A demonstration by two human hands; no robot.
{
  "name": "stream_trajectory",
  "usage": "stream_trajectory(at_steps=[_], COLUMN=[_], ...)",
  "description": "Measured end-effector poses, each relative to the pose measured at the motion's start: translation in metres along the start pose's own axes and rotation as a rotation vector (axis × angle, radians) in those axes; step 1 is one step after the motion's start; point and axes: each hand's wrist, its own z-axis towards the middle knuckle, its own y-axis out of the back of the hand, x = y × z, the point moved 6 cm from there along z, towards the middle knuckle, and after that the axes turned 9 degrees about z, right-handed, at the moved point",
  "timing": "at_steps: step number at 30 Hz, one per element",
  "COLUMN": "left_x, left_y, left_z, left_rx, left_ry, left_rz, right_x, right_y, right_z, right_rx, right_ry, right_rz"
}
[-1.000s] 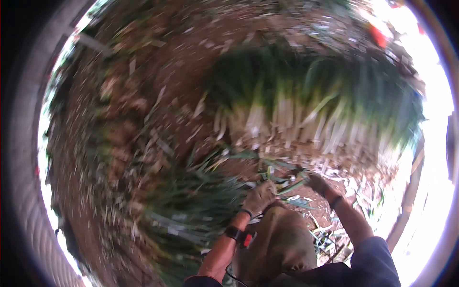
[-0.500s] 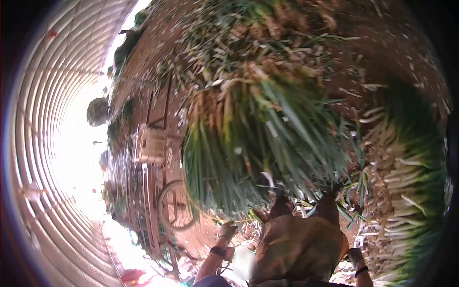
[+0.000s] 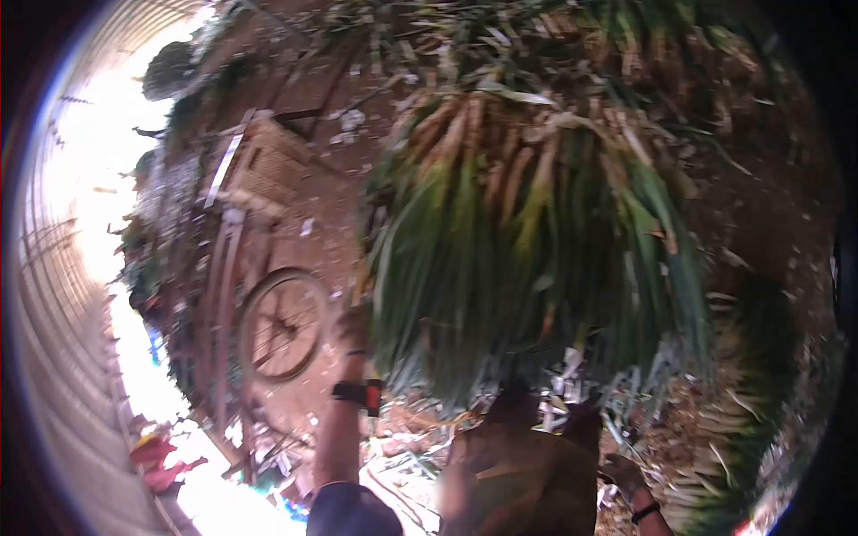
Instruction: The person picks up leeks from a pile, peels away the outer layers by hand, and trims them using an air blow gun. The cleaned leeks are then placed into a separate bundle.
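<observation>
A large bundle of green onions lies in front of me, its pale brown ends at the top and its green leaves spread toward my feet. My left hand is closed at the bundle's left edge, around a thin yellow cord; motion blurs the fingers. Another stretch of the cord shows near the ground below the leaves. Low and to the right, my right hand is beside my clothed legs, its fingers curled; what it holds, if anything, is too small to name.
A spoked wheel and a wooden crate are at the left, beside long rails. More onions with white stems lie in a row at the right. Loose leaves litter the ground beyond the bundle.
My left hand has moved up and left to the bundle's side. The view has shifted, so the wheel and crate appear farther left. My right hand appears slightly farther left.
</observation>
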Motion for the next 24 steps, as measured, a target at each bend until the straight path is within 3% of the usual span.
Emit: stream_trajectory(at_steps=[2,4,6,9,11,13,14,16,19,20,21,22,23,24], left_x=[0.012,0.023,0.036,0.006,0.02,0.021,-0.01,-0.061,-0.097,-0.111,-0.119,-0.144,-0.153,-0.171], left_y=[-0.042,-0.085,-0.116,-0.043,-0.045,-0.022,0.04,0.142,0.211,0.225,0.226,0.245,0.24,0.25], left_z=[0.039,0.058,0.066,0.063,0.073,0.079,0.078,0.07,0.032,0.008,-0.023,-0.052,-0.087,-0.117], left_rx=[0.124,0.302,0.548,0.552,0.392,0.22,0.238,0.076,0.01,-0.027,-0.044,-0.029,0.052,0.125], left_ry=[-0.024,0.008,0.124,0.189,0.087,0.057,0.083,0.063,0.048,-0.089,-0.183,-0.317,-0.293,-0.399], left_rz=[-0.203,-0.356,-0.206,-0.28,-0.576,-0.861,-0.865,-0.765,-0.581,-0.553,-0.615,-0.469,-0.564,-0.447], right_x=[0.077,0.091,0.101,0.124,0.118,0.154,0.171,0.182,0.263,0.289,0.296,0.304,0.315,0.328], right_y=[-0.051,-0.064,-0.065,-0.071,-0.068,-0.085,-0.093,-0.105,-0.146,-0.161,-0.172,-0.183,-0.197,-0.209], right_z=[-0.038,-0.031,-0.028,-0.034,-0.019,-0.036,-0.042,-0.032,-0.046,-0.056,-0.048,-0.035,-0.025,-0.021], right_rx=[0.02,0.08,0.002,-0.063,-0.079,-0.084,-0.088,-0.064,0.059,0.146,0.19,0.237,0.325,0.416], right_ry=[0.021,0.104,0.152,0.2,0.264,0.267,0.273,0.383,0.515,0.505,0.606,0.711,0.747,0.78], right_rz=[-0.015,0.014,-0.082,-0.258,-0.331,-0.432,-0.485,-0.443,-0.379,-0.375,-0.362,-0.351,-0.269,-0.185])
